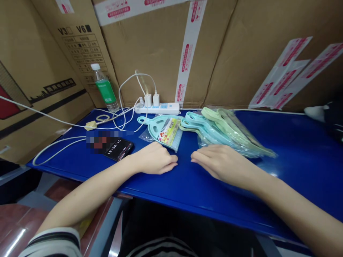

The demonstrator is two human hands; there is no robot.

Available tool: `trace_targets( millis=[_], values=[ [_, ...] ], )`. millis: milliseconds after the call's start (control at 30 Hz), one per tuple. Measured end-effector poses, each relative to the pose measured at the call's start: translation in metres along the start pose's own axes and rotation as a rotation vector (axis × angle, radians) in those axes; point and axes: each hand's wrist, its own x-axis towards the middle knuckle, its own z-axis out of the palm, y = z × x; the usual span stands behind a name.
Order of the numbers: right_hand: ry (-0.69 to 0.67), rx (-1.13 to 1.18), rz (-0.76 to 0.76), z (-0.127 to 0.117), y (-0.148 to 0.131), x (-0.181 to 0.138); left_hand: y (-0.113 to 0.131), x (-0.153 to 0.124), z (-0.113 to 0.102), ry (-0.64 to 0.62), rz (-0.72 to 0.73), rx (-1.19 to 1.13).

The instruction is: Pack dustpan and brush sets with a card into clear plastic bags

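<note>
My left hand (pixel 156 158) rests on the blue table (pixel 171 189) as a loose fist, fingers curled in and nothing showing in them. Across a small gap, my right hand (pixel 220 163) is closed the same way, also with nothing visible in it. Just behind the left hand lies a light blue mini dustpan (pixel 155 125) in clear plastic, with a colourful label (pixel 169 130). Beyond the right hand is a pile of bagged dustpans, light blue ones (pixel 206 127) partly under green ones (pixel 227 123). My right hand overlaps the pile's near edge in view; contact is unclear.
A phone (pixel 119 149) showing a timer lies left of my left hand. Behind are a white power strip (pixel 166 108) with chargers, loose white cables (pixel 60 121), a yellowish block (pixel 90 125) and a water bottle (pixel 105 91). Cardboard (pixel 150 46) walls the back.
</note>
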Motion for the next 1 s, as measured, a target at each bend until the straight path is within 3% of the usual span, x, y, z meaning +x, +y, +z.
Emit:
trace_targets(
  millis=[1000],
  values=[
    [-0.173, 0.121, 0.041, 0.0063, 0.001, -0.0065, -0.0024, -0.0019, -0.0009, 0.041, -0.008, 0.012]
  ],
)
